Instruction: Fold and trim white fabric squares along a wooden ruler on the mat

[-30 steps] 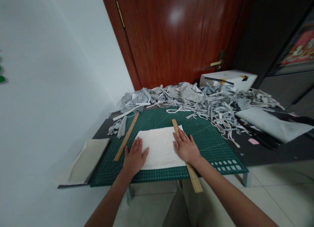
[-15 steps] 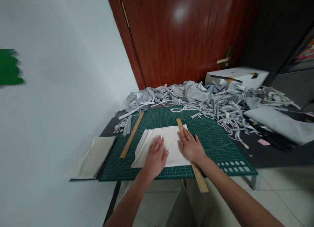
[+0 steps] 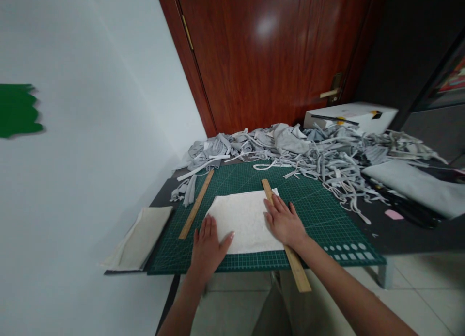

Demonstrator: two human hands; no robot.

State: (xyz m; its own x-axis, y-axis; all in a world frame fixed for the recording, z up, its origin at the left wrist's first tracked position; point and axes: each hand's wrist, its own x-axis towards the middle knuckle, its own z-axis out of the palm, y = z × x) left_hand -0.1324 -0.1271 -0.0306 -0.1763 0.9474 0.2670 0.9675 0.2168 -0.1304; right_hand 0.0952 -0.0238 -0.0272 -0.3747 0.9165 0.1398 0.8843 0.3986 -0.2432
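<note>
A piece of white cloth (image 3: 245, 219) lies flat on the green cutting mat (image 3: 312, 200). My left hand (image 3: 209, 244) rests on the cloth's left edge, fingers stretched out and thumb spread toward its middle. Over at the right edge, my right hand (image 3: 285, 219) lies flat with fingers extended, pressing on a wooden ruler (image 3: 298, 273) and the cloth beside it. The ruler runs lengthwise along the cloth's right side, its near end jutting past the table edge. Part of the ruler is hidden under my right hand.
A second wooden ruler (image 3: 196, 205) lies on the mat's left side. Folded beige cloth (image 3: 141, 239) sits at the left table edge. Grey fabric scraps and strips (image 3: 319, 152) are heaped along the back, before a white box (image 3: 352, 115). A pink scrap (image 3: 394, 215) lies at right.
My left hand has moved left from the middle of the cloth to its left edge. The wrinkled left side of the cloth now looks flatter. My right hand stays on the ruler.
</note>
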